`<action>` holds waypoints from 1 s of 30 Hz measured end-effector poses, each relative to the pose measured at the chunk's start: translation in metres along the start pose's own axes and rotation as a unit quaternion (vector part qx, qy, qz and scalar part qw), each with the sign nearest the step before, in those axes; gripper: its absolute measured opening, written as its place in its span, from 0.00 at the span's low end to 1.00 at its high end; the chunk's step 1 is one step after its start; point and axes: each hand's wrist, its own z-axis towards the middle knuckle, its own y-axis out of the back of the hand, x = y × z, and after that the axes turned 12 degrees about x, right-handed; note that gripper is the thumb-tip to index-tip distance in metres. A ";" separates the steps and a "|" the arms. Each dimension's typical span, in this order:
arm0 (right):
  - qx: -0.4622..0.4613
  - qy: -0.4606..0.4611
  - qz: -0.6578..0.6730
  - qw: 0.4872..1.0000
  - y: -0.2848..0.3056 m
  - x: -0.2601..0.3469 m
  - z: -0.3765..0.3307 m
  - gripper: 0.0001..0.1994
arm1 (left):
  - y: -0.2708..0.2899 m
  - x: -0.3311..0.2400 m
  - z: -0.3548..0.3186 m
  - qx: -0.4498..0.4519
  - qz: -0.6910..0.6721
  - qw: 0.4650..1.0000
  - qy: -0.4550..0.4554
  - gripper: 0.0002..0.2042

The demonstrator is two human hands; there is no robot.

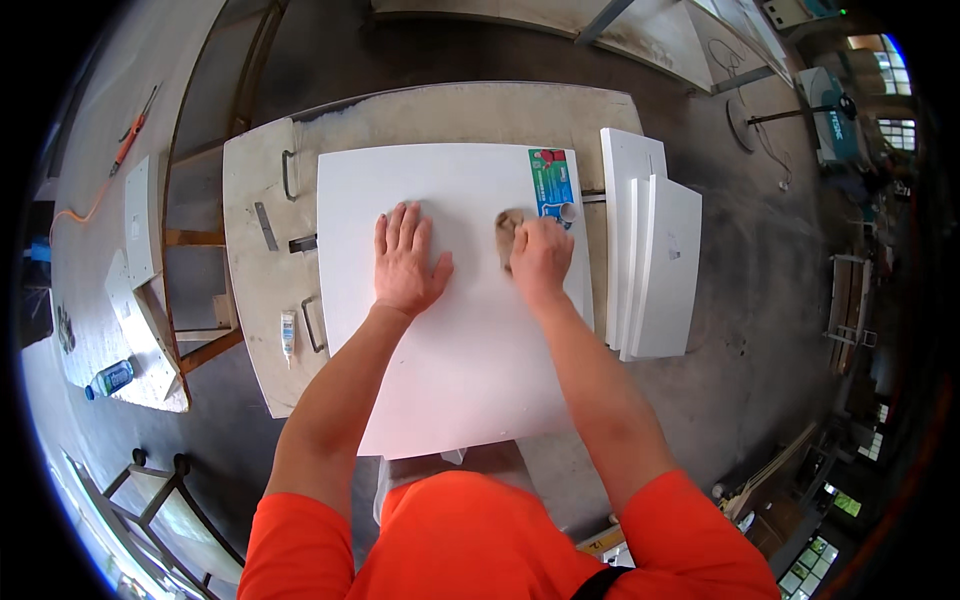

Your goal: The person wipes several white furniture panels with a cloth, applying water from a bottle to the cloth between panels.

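Observation:
A large white panel [440, 370] lies flat on a worn work table in front of me. My left hand [405, 265] rests palm down on it, fingers spread, holding nothing. Closed around a crumpled brownish cloth [508, 228], my right hand [543, 256] presses it to the panel's right part. Just beyond that hand is a flat green and blue printed piece [549, 180] at the panel's far right corner. A small round greyish thing [568, 212] shows at its near end; I cannot tell whether it is loose or printed.
Several white boards [665, 270] are stacked at the table's right edge. On the left part of the table [262, 330] lie a white tube [288, 335], a metal strip [265, 226] and bent handles [312, 325]. A side bench holds a bottle [110, 378] and an orange tool [127, 140].

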 end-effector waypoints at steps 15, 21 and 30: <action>0.016 0.017 0.000 1.000 0.007 0.004 -0.080 0.07 | 0.000 0.012 -0.008 -0.011 0.006 1.000 0.008 0.30; 0.042 0.010 0.003 0.999 0.029 0.012 -0.190 0.06 | 0.005 0.013 -0.014 -0.005 0.026 0.999 0.032 0.30; 0.033 -0.008 0.015 0.999 0.036 0.001 -0.239 0.04 | 0.000 0.017 -0.014 -0.009 0.049 0.998 0.024 0.28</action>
